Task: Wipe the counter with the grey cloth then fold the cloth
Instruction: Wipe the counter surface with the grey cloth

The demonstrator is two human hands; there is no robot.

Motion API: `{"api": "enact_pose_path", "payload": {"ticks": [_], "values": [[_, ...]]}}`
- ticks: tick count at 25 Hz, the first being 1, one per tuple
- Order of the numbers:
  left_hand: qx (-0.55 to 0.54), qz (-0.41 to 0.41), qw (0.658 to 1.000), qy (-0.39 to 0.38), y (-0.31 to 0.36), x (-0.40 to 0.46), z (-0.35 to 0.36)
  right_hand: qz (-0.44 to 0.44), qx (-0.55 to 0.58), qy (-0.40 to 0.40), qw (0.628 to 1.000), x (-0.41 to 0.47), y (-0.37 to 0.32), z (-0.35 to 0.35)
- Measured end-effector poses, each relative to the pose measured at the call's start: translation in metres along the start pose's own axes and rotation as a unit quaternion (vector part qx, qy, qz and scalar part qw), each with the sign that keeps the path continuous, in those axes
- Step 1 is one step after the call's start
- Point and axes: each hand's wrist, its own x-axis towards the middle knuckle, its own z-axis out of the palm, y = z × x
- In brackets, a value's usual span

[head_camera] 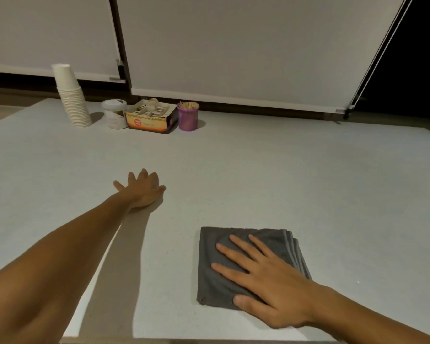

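Observation:
A grey cloth (216,281), folded into a thick square with its layered edges showing on the right side, lies on the pale counter (296,182) near the front edge. My right hand (266,276) rests flat on top of it, palm down, fingers spread and pointing to the far left. My left hand (142,189) lies flat on the bare counter farther back and to the left of the cloth, fingers apart, holding nothing.
At the back left stand a tall stack of white paper cups (71,95), a white lidded tub (114,114), an open box of sachets (152,117) and a purple holder of wooden sticks (188,116). Roller blinds hang behind; the counter's front edge is just below my arms.

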Motion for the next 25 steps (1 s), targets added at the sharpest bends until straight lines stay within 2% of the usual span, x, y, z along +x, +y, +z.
{"api": "enact_pose_path", "payload": {"ticks": [8,14,16,18,20,25], "values": [[0.028,0.074,0.995,0.056,0.010,0.038,0.013,0.062,0.022,0.023,0.998,0.106,0.060,-0.006],[0.040,0.090,0.991,0.095,0.002,0.049,0.024,0.183,0.032,0.051,0.981,0.220,0.122,-0.004],[0.032,0.071,0.992,0.098,-0.018,0.060,0.026,0.225,0.041,0.041,0.973,0.287,0.140,0.005],[0.041,0.056,0.993,0.091,-0.034,0.065,0.028,0.268,0.063,0.035,0.961,0.340,0.153,0.012],[0.039,0.063,0.994,0.086,-0.023,0.058,0.026,0.329,0.064,0.050,0.941,0.358,0.172,0.006],[0.037,0.083,0.991,0.094,0.013,0.044,0.023,0.492,0.055,0.040,0.868,0.393,0.210,-0.015]]}}
